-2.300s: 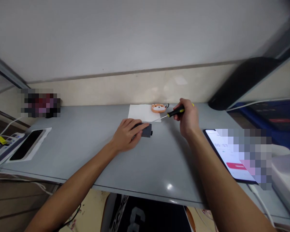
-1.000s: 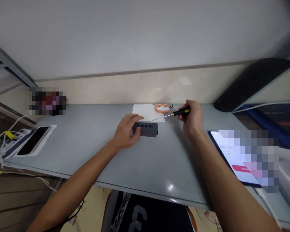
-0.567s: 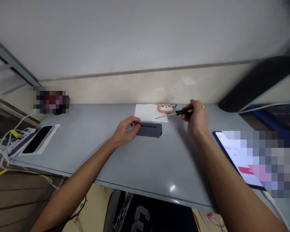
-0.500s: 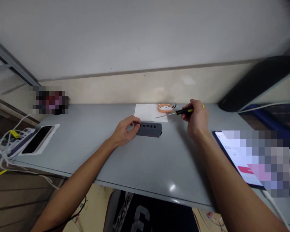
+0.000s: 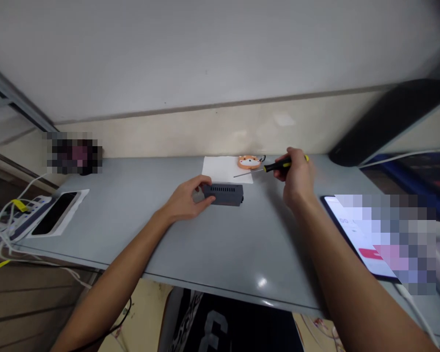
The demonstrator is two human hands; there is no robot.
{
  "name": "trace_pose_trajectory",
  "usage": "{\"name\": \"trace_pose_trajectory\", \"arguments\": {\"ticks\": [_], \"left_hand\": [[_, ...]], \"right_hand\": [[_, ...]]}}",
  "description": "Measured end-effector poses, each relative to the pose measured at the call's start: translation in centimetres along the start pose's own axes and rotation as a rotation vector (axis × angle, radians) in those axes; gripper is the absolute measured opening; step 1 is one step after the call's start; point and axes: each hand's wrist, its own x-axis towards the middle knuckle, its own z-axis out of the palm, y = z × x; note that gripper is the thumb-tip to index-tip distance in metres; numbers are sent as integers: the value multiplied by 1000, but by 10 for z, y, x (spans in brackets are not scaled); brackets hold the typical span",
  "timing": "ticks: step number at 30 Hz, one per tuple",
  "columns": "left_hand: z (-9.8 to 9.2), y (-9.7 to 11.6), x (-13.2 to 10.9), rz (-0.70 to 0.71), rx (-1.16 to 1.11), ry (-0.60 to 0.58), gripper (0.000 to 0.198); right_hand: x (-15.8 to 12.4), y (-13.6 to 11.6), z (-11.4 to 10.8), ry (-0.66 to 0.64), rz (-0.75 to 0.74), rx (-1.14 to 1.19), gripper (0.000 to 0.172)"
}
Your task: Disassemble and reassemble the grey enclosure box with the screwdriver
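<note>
The box [image 5: 225,195] lies just on your side of the paper [image 5: 218,168], its long axis roughly parallel to the paper's near edge. Your left hand [image 5: 187,199] is nearer: part-open, thumb and forefinger holding the box's left end. Your right hand [image 5: 299,177], right of the paper, is closed round the screwdriver [image 5: 271,167], shaft pointing left, tip over the paper, apart from the box.

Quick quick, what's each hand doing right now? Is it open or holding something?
Left hand: holding one end of the dark grey slotted box between thumb and fingers.
Right hand: closed around the black-and-yellow screwdriver.
</note>
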Motion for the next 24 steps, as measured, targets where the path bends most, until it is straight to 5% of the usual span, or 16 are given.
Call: {"name": "trace_pose_trajectory", "arguments": {"ticks": [24], "left_hand": [[26, -8, 7, -330, -377, 69, 28]], "right_hand": [[-27, -12, 4, -56, -330, -309, 33]]}}
